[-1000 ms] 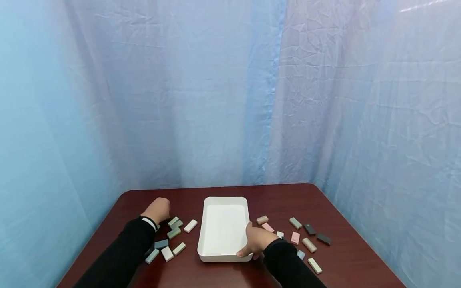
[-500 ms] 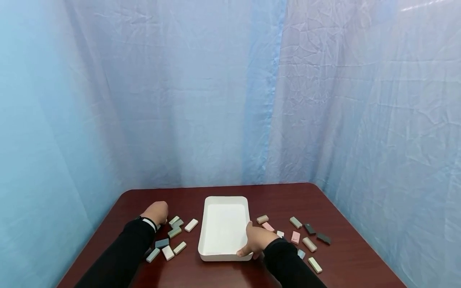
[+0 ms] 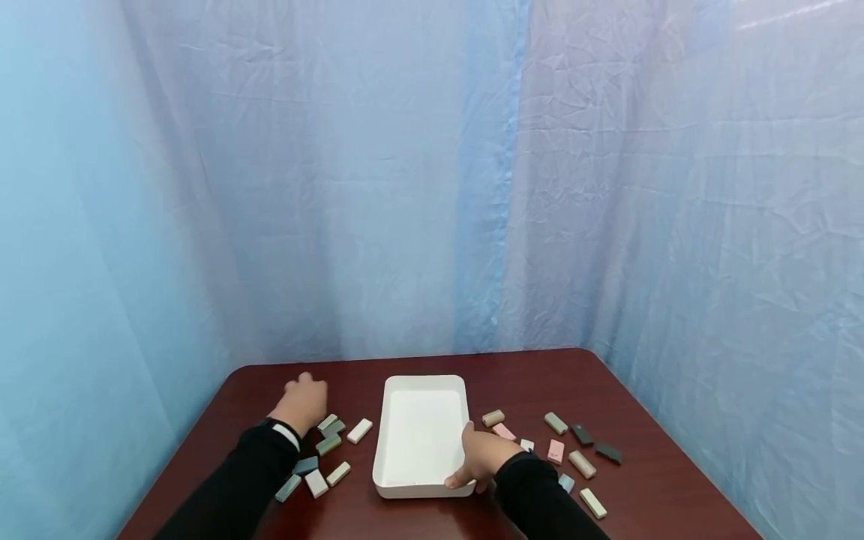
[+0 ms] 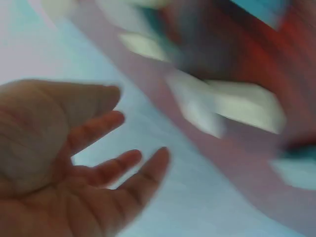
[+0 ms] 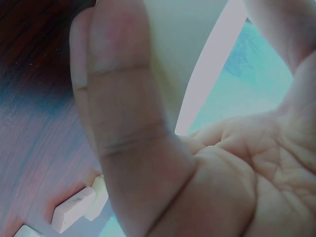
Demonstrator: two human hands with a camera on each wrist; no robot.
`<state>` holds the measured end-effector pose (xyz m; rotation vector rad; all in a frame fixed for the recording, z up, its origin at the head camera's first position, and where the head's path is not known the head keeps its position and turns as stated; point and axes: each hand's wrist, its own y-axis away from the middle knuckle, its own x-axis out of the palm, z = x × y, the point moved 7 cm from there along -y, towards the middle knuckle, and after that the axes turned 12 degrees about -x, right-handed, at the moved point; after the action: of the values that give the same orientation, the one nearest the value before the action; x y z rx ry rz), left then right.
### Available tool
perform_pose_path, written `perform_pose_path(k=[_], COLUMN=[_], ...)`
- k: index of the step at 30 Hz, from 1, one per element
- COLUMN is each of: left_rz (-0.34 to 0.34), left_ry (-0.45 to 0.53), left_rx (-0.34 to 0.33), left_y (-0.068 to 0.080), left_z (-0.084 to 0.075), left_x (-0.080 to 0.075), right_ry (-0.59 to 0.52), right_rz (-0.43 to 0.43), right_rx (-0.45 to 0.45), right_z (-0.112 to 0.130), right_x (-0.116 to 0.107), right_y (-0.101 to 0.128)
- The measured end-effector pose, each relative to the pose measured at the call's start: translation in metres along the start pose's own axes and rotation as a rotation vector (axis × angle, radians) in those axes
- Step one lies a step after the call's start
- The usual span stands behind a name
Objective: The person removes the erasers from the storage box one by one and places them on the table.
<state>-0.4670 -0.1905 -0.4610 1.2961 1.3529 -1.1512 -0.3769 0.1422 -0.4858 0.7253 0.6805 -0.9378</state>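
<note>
A white rectangular tray (image 3: 421,435) stands mid-table with nothing in it. My right hand (image 3: 482,454) grips its near right corner, thumb over the rim and fingers along the outer side; the right wrist view shows the tray wall (image 5: 180,49) between thumb and fingers. To the left, my left hand (image 3: 301,403) hovers past a group of small blocks. In the left wrist view its fingers (image 4: 143,180) are spread and loosely bent, holding nothing. A green block (image 3: 328,445) and a white block (image 3: 360,430) lie close to it. Blocks in the left wrist view are blurred.
More blocks lie left of the tray, among them a blue-grey block (image 3: 306,465). On its right are scattered a pink block (image 3: 556,451), a beige block (image 3: 582,464), a dark block (image 3: 609,453) and several others. Blue curtains (image 3: 405,187) hang behind the dark red table (image 3: 526,367).
My left hand, curled low beside the blocks earlier, has moved right, with its fingers now pointing away. The right hand keeps its grip on the tray. The whole head view has shifted slightly.
</note>
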Motion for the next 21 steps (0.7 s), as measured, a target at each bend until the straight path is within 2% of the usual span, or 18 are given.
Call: perform_pose_path(k=[2,4,6,8,10,12,15,21], left_rz=[-0.059,-0.042,0.055,0.197,0.328,0.410,0.458,0.549], left_ry=[0.022,0.077,0.120,0.122,0.072,-0.001,-0.065,0.004], left_rx=[0.120,0.298,0.501,0.675,0.773,0.807,0.795,0.716], left_y=[0.006,0.018,0.037,0.057,0.074,0.085,0.090,0.086], left_z=[-0.034,-0.074,-0.112,-0.144,-0.162,-0.170,-0.171,-0.168], left_x=[-0.004,-0.005,0.001,0.010,0.023,0.035,0.047,0.055], right_ry=[0.008,0.016,0.034,0.048,0.049,0.050,0.056,0.053], right_rz=[-0.002,-0.002,0.005,0.009,0.013,0.014,0.010,0.000], right_rx=[0.004,0.007,0.003,-0.001,-0.009,-0.017,-0.022,-0.035], right_z=[-0.001,0.000,0.000,0.000,0.000,0.000,-0.001,0.000], right_x=[0.000,0.000,0.002,0.001,0.001,0.003,0.004,0.000], right_y=[0.000,-0.001,-0.002,-0.003,-0.004,-0.005,-0.004,-0.001])
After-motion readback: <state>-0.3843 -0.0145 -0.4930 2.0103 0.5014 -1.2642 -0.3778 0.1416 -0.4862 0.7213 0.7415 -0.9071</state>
